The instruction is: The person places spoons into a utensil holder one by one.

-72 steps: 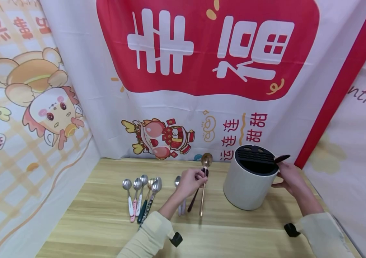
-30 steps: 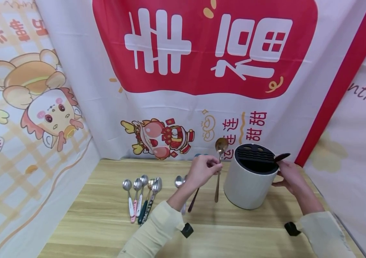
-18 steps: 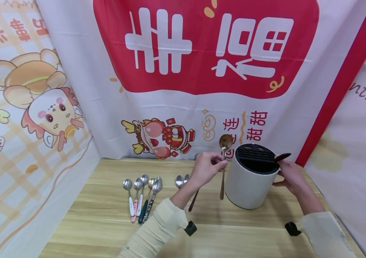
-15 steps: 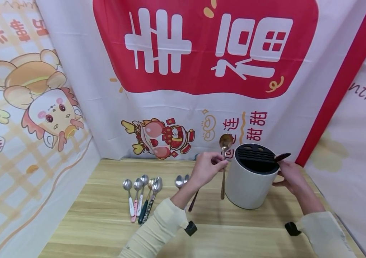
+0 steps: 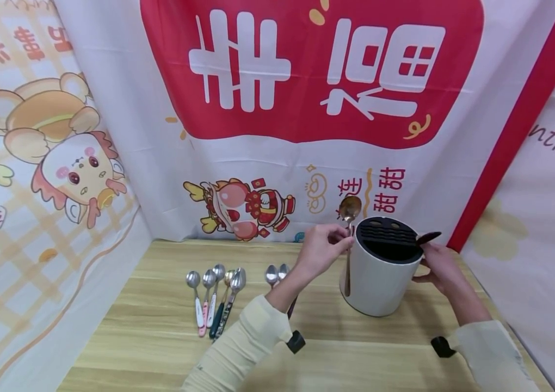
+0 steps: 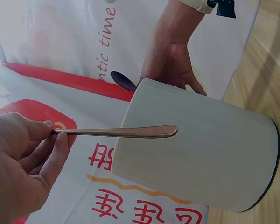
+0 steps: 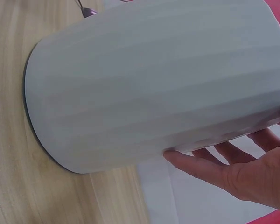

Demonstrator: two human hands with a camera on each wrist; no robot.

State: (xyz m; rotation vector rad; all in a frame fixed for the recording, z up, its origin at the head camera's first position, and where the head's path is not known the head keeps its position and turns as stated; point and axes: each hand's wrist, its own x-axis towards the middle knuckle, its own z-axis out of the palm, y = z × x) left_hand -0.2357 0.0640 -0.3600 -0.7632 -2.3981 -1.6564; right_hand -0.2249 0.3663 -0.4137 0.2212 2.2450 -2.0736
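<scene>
My left hand [image 5: 324, 247] pinches a copper-toned spoon [image 5: 350, 207] by its handle, bowl up. The handle hangs in front of the white cylindrical utensil holder [image 5: 372, 288]; in the left wrist view its end overlaps the holder's wall. The holder's black top has slots and a larger opening. My right hand [image 5: 441, 272] rests with spread fingers against the holder's right side; in the right wrist view the thumb [image 7: 196, 168] touches the wall. A dark spoon [image 5: 427, 238] projects over the rim beside that hand; its handle is hidden.
Several spoons [image 5: 213, 299] with white, pink, green and patterned handles lie at the left of the wooden table [image 5: 150, 348]. Two silver-bowled spoons [image 5: 277, 272] and a dark handle [image 5: 292, 307] lie partly behind my left forearm. A printed cloth [image 5: 160, 207] hangs behind.
My left hand has lifted the copper-toned spoon from beside the other spoons and carried it right and up to the holder. The right hand has stayed at the holder's side.
</scene>
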